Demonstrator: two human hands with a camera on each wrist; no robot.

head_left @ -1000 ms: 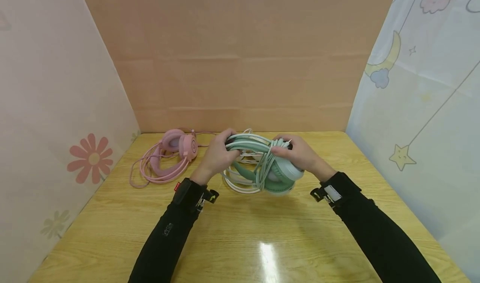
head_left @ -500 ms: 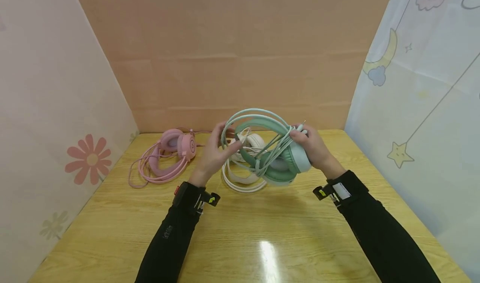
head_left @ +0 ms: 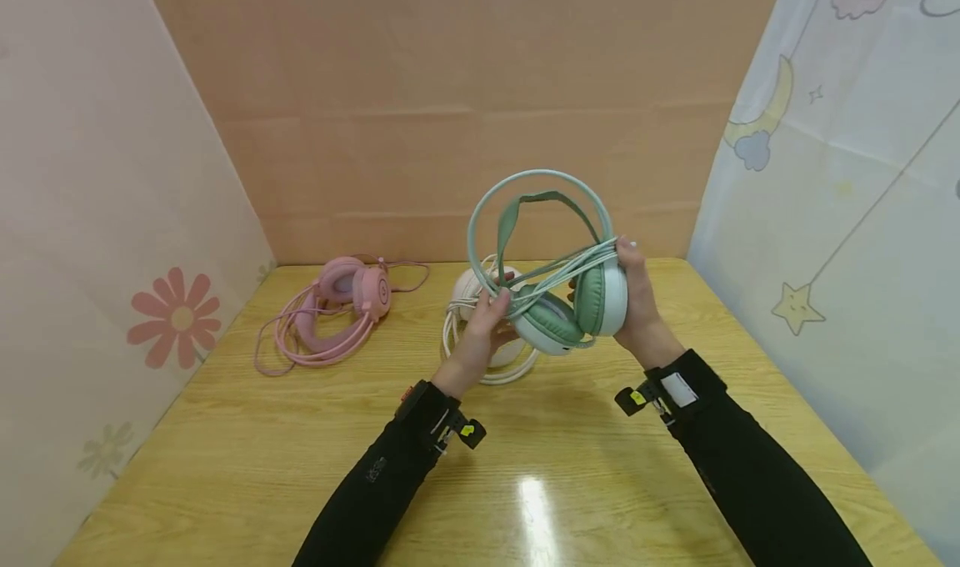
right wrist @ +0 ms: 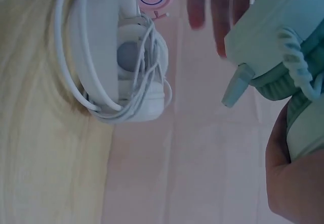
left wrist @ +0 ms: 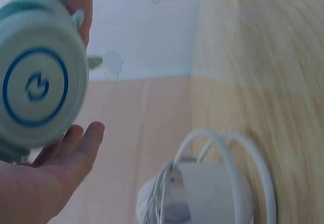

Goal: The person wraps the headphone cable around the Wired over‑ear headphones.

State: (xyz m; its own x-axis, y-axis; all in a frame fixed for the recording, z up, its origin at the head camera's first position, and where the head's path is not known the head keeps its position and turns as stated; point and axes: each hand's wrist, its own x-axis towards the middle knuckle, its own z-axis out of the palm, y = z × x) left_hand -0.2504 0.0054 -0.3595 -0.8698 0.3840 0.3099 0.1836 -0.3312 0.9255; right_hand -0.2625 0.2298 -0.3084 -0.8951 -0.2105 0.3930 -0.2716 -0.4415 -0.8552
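Observation:
Green-and-white headphones (head_left: 553, 321) are held up over the table, headband arched upward and their cable wound in a bundle across the middle. My right hand (head_left: 637, 304) grips the right ear cup from its outer side. At the left ear cup, my left hand (head_left: 483, 338) has its thumb against the band and cable, with its other fingers partly behind. The left wrist view shows the outer face of an ear cup (left wrist: 38, 82) with a blue ring logo. A short plug-like stub (right wrist: 238, 84) juts from a cup in the right wrist view.
White headphones (head_left: 512, 354) with a coiled cable lie on the wooden table (head_left: 600, 484) behind the hands, partly hidden. Pink headphones (head_left: 372, 292) rest at the back left, their cable looped around them. Patterned side walls and a tan back wall (head_left: 465, 92) enclose the table.
The green headphones have risen and turned so the headband now arches upward and the ear cups hang below. My left hand has moved right, from the headband to the left cup.

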